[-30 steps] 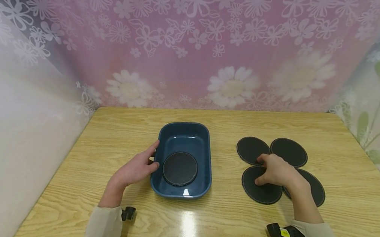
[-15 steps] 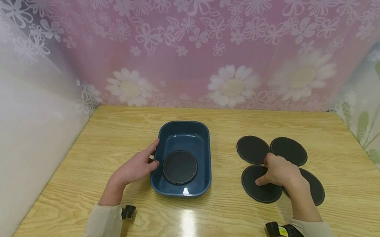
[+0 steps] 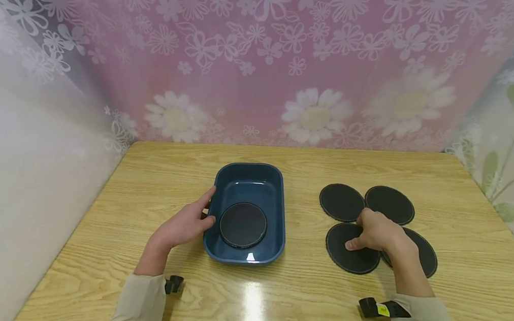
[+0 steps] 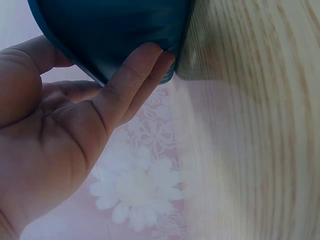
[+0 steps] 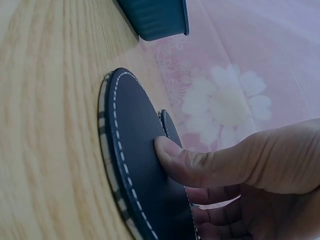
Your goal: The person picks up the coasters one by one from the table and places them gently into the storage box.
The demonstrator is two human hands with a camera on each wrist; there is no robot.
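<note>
The right hand (image 3: 380, 231) pinches a black disc (image 3: 345, 257), thumb flat on its top face, the other fingers curled and partly hidden at its two o'clock edge. That disc sits at eight o'clock in a cluster of four on the wooden table (image 3: 296, 300), well off toward four o'clock from the blue tray (image 3: 247, 259). The left hand (image 3: 182, 227) grips the tray's nine o'clock wall, thumb over the rim, fingers nearly straight along the outside. Another black disc (image 3: 243, 225) lies inside the tray, toward six o'clock. The right forearm points to eleven o'clock, the left to one. A yellow label (image 3: 382, 309) marks the right wrist mount (image 3: 369, 307); its writing is too small to read.
</note>
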